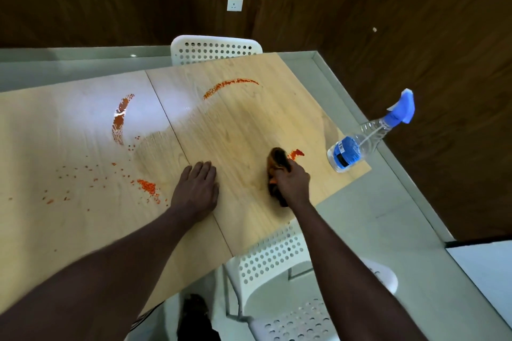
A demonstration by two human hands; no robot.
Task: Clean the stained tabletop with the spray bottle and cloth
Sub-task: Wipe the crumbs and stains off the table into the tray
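Observation:
The light wooden tabletop [241,124] carries orange-red stains: an arc at the far side [230,84], a curved streak at the left [120,119], a patch near my left hand [148,187], scattered specks at the left, and a small smear [296,153] beside the cloth. My right hand [292,181] is shut on a dark, orange-stained cloth [278,160] pressed on the table. My left hand [196,188] lies flat on the wood, fingers together, holding nothing. A clear spray bottle [357,144] with a blue trigger head stands at the table's right corner, apart from both hands.
A white perforated chair [216,48] stands behind the table's far edge. Another white perforated chair [277,257] sits below the near edge, under my right arm. Dark wood panelling with a wall socket [235,5] is behind. The grey floor [388,216] lies to the right.

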